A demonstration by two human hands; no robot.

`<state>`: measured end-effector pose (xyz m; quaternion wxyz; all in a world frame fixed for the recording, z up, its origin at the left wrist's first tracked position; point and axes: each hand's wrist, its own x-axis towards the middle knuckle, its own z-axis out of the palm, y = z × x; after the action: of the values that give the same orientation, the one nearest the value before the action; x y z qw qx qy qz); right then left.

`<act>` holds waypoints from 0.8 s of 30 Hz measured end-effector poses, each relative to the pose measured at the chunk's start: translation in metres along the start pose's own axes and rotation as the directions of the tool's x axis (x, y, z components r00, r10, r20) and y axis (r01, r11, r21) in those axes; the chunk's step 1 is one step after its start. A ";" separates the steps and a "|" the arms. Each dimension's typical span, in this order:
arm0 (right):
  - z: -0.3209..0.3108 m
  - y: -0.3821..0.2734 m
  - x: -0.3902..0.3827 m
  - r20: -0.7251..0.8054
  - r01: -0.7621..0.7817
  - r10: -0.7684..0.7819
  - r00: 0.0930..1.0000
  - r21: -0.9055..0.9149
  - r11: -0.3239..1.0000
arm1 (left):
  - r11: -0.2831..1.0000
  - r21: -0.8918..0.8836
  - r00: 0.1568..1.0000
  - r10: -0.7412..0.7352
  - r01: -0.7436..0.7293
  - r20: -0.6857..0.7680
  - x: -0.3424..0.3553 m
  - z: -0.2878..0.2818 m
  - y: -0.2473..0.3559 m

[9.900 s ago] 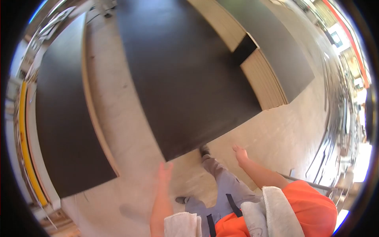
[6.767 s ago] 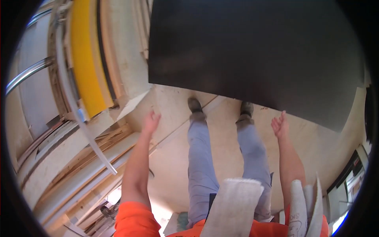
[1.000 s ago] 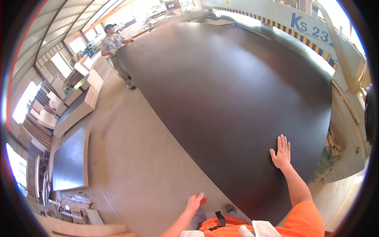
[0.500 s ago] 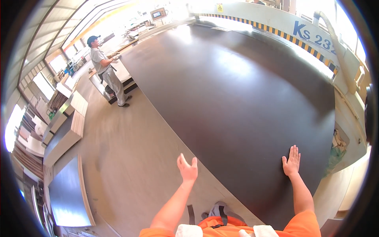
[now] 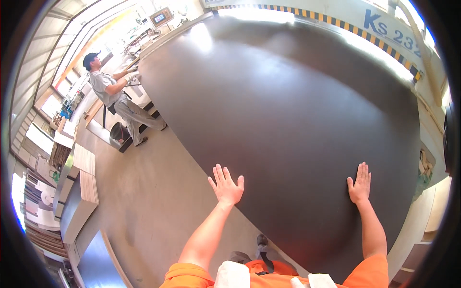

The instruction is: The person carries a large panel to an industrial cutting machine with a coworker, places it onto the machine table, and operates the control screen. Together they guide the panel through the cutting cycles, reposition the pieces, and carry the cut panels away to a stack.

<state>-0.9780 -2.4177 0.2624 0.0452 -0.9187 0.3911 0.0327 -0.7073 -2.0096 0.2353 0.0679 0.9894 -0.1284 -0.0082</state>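
The large dark panel (image 5: 297,134) lies flat in front of the person, its far side near the striped beam (image 5: 317,19) of a pale machine. The left hand (image 5: 228,189), just beside the panel half a second ago, is now over its left edge, empty, fingers spread wide; whether the palm presses down is hard to tell. The right hand (image 5: 359,188) stays flat on the panel, holding nothing, thumb apart. Both hands now seem placed to steady or push it, rather than one. At the far left corner stands a co-worker (image 5: 108,89), gloved hands near the edge, a black bucket (image 5: 118,132) behind.
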 end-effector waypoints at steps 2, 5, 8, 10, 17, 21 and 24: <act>-0.005 -0.038 0.031 0.014 -0.019 0.019 1.000 0.013 1.000 | 1.000 -0.017 0.999 0.017 -0.018 -0.034 0.038 0.003 -0.013; -0.001 -0.072 0.070 -0.028 -0.057 0.057 0.998 -0.021 0.998 | 0.999 -0.013 0.999 0.038 -0.039 -0.009 0.085 -0.003 -0.020; 0.002 -0.110 0.100 -0.052 -0.140 0.139 0.989 -0.015 0.990 | 0.991 -0.102 0.996 0.084 -0.087 -0.036 0.136 -0.004 -0.033; 0.011 -0.151 0.120 -0.045 -0.122 0.121 0.992 -0.023 0.992 | 0.937 -0.328 0.980 0.057 -0.118 -0.189 0.177 0.000 -0.055; 0.001 -0.273 0.183 -0.018 -0.111 0.112 0.994 0.032 0.993 | 0.063 -0.826 0.715 -0.541 0.560 0.444 0.405 -0.019 -0.138; -0.001 -0.261 0.210 -0.016 -0.136 0.136 0.991 -0.010 0.991 | 0.198 -0.834 0.734 -0.604 0.516 0.311 0.438 0.011 -0.125; -0.004 -0.254 0.230 -0.018 -0.141 0.141 0.990 -0.014 0.990 | 0.296 -0.799 0.751 -0.604 0.523 0.268 0.447 0.018 -0.111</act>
<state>-0.6357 -2.4070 0.2593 0.0323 -0.8893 0.4551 0.0312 -0.2473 -2.0198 0.2028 0.5308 0.8082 0.2502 -0.0503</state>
